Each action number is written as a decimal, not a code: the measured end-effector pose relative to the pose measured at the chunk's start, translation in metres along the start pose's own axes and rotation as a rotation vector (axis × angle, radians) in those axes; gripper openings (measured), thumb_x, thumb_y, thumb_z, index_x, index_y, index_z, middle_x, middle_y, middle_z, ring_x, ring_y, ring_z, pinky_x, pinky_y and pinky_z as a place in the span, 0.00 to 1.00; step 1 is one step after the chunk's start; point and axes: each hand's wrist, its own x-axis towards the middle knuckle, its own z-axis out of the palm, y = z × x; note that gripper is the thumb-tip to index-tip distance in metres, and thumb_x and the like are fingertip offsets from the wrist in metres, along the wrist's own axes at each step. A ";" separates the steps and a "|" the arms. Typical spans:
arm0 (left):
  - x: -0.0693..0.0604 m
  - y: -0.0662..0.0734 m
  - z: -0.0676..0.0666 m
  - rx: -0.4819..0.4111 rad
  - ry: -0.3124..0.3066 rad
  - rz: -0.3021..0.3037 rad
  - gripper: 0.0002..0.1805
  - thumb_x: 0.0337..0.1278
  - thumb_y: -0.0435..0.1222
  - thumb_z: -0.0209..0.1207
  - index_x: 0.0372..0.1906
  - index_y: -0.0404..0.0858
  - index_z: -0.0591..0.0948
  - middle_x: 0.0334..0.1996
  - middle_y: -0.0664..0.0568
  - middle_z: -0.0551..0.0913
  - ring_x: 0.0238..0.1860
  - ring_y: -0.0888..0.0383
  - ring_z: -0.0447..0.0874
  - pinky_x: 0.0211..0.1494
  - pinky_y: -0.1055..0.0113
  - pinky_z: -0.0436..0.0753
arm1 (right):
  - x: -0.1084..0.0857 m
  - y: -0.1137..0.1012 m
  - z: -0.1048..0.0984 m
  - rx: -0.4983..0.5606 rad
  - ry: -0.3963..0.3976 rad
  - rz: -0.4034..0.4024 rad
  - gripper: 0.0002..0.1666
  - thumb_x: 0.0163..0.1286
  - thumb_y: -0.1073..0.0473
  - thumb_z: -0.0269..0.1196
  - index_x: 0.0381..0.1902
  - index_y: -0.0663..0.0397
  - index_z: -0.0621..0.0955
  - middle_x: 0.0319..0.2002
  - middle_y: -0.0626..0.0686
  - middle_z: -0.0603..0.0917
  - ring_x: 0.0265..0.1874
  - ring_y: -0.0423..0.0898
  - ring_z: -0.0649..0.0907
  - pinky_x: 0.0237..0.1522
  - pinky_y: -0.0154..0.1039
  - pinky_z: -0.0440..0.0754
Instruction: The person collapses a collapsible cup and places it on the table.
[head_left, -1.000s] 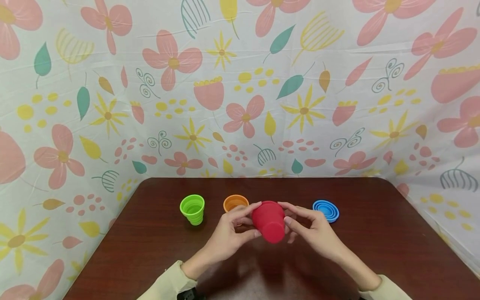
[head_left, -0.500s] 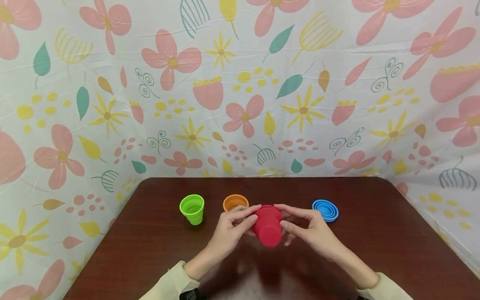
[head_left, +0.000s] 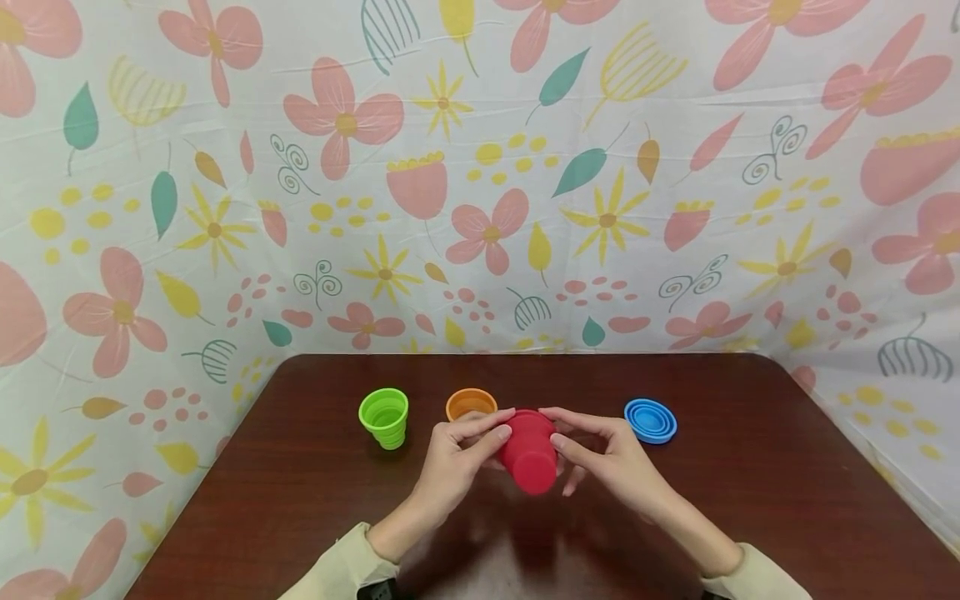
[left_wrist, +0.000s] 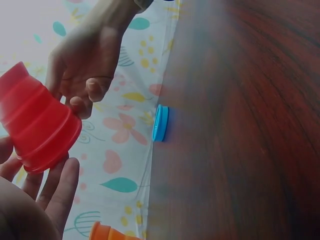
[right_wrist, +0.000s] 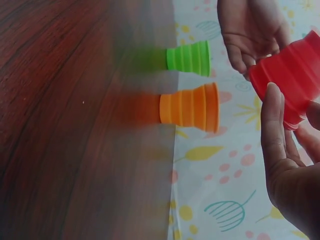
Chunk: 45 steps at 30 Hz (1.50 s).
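A red collapsible cup (head_left: 532,457), drawn out to its full height, is held in the air with its base tilted toward the head camera. My left hand (head_left: 459,458) grips its left side between thumb and fingers. On the opposite side my right hand (head_left: 606,457) pinches it near the rim. The ringed wall of the red cup (left_wrist: 39,122) shows plainly in the left wrist view. Behind my left hand stands an orange collapsible cup (head_left: 471,402), partly covered in the head view. The inside of the red cup is hidden.
A green collapsible cup (head_left: 386,417) stands extended at the left of the dark wooden table (head_left: 300,500). To the right lies a blue collapsible cup (head_left: 651,421), folded flat. A flower-patterned cloth (head_left: 480,167) hangs behind the table.
Both hands have carried the red cup slightly left and a little lower. The left thumb has moved up its side toward the rim. The other cups have stayed put.
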 end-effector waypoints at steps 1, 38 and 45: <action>0.000 0.000 0.000 -0.004 0.008 0.000 0.17 0.70 0.29 0.66 0.61 0.31 0.86 0.48 0.39 0.85 0.42 0.54 0.89 0.43 0.51 0.91 | 0.001 0.000 0.001 0.001 0.001 0.000 0.26 0.78 0.65 0.64 0.71 0.59 0.78 0.48 0.65 0.86 0.30 0.65 0.87 0.28 0.59 0.89; 0.001 0.002 -0.004 0.079 -0.030 -0.012 0.17 0.62 0.28 0.72 0.55 0.31 0.89 0.48 0.41 0.86 0.40 0.53 0.91 0.37 0.56 0.91 | 0.006 -0.002 0.003 0.006 0.023 -0.005 0.23 0.74 0.65 0.67 0.65 0.59 0.84 0.53 0.65 0.85 0.26 0.61 0.88 0.33 0.58 0.90; 0.002 0.000 -0.005 0.102 -0.010 0.042 0.14 0.63 0.29 0.72 0.53 0.34 0.91 0.45 0.42 0.86 0.37 0.52 0.92 0.35 0.55 0.91 | 0.006 -0.001 0.002 0.058 -0.015 0.005 0.23 0.79 0.64 0.62 0.69 0.60 0.81 0.51 0.64 0.85 0.26 0.58 0.87 0.33 0.58 0.91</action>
